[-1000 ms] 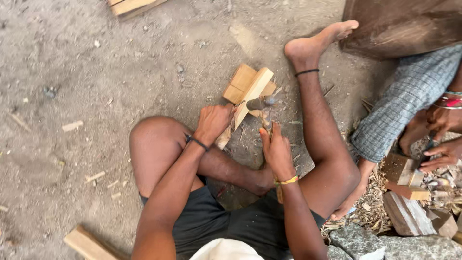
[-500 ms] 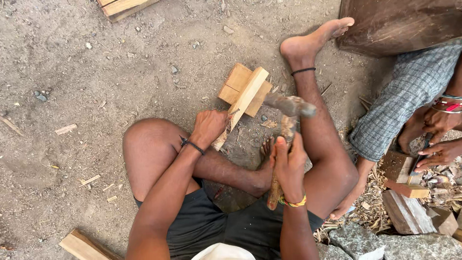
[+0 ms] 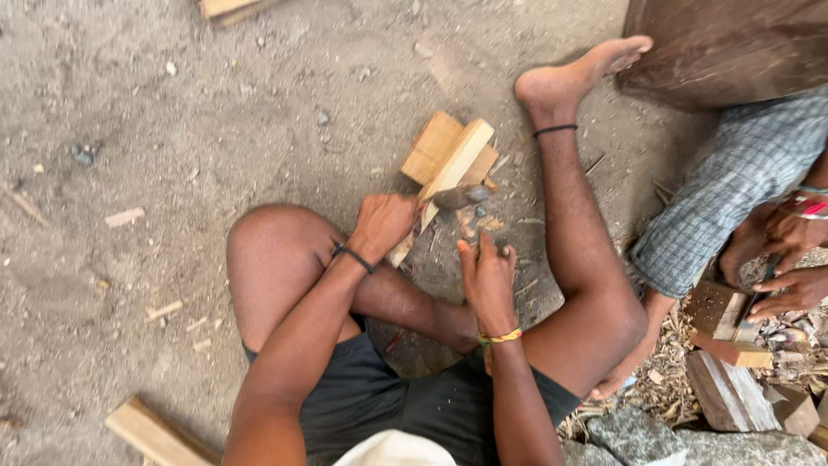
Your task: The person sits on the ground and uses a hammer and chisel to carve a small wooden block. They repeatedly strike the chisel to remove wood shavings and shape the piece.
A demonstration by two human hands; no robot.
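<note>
Wooden stick (image 3: 448, 177) clenched in left hand (image 3: 379, 226) fingers; right hand (image 3: 489, 278) fingers gripping hammer (image 3: 460, 198)

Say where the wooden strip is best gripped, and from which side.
Grip the wooden strip at its near, lower end, from the left, probably as the left hand holds it. It slants away over a wooden block, and the right hand works a hammer-like tool at its middle, so that end lies apart from the blows.

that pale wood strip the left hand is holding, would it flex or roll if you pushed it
Probably stiff: the wood strip looks thick, sawn and straight. Flat faces suggest it would slide, not roll. It lies propped on a block, so it may tip when the left hand lets go.
</note>
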